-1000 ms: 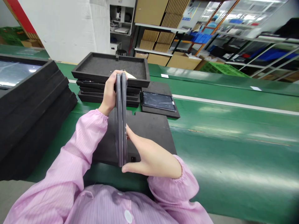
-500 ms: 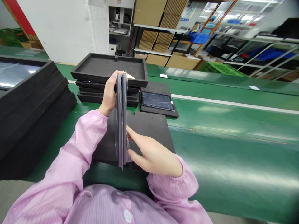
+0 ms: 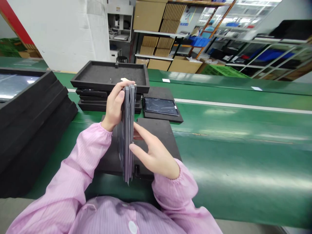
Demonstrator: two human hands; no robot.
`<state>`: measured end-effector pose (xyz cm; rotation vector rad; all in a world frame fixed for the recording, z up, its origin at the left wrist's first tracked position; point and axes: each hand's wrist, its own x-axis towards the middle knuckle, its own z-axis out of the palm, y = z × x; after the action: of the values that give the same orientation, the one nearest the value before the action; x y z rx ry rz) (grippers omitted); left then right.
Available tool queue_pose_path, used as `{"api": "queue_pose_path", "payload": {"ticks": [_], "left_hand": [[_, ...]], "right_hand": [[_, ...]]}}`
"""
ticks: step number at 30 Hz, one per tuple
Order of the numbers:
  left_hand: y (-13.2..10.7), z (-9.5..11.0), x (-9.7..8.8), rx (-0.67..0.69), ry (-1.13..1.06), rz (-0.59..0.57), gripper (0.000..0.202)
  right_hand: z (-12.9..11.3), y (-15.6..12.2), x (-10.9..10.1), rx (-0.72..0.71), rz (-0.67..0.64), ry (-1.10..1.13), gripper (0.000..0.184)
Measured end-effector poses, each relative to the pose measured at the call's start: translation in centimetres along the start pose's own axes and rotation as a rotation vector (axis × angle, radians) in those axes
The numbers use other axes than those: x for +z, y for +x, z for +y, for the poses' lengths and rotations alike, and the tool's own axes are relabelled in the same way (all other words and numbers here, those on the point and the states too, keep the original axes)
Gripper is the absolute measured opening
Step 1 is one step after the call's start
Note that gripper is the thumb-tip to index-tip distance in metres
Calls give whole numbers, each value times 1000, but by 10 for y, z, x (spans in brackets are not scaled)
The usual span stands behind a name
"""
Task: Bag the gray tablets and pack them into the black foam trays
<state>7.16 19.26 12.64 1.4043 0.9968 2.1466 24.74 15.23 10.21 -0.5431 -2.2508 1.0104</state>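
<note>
Left hand (image 3: 114,107) grips two upright tablets (image 3: 128,130), right hand (image 3: 153,152) spread against them, above foam tray (image 3: 161,136).

a worker's pink pinstriped smock (image 3: 117,214), with elastic-gathered cuffs on both sleeves (image 3: 80,162) and a round white button at the front.

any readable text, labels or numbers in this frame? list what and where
None readable.
White labels on the green belt, at and: too small.
Poster on the back shelves: blurred.
Tablets in the hands, foam trays, cartons: no print visible.
</note>
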Motion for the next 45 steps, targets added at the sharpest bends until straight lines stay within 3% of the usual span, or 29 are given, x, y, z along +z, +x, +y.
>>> {"api": "queue_pose_path", "payload": {"ticks": [6,11,18,23,29,34,40,45], "left_hand": [[-3,0,-15,33,48,-230,67],[-2,9,-24,51,86,-448,83],[-4,10,-24,36,98,-437,83],[-3,5,-25,52,89,-425,80],[-1,9,-22,-20,40,-426,76],[10,7,-18,-135,-47,-389,58],[26,-17,-14,41,32,-536,69],[27,-28,-5,139,131,-583,68]], "right_hand": [[4,32,13,-20,311,295,48],[-4,48,11,-44,493,294,42],[-7,45,7,-56,425,296,43],[-10,52,9,-25,503,315,39],[-11,51,7,-30,514,269,39],[-8,46,4,-18,473,205,47],[1,43,-3,-65,447,-7,51],[8,42,-10,-55,465,10,51]]}}
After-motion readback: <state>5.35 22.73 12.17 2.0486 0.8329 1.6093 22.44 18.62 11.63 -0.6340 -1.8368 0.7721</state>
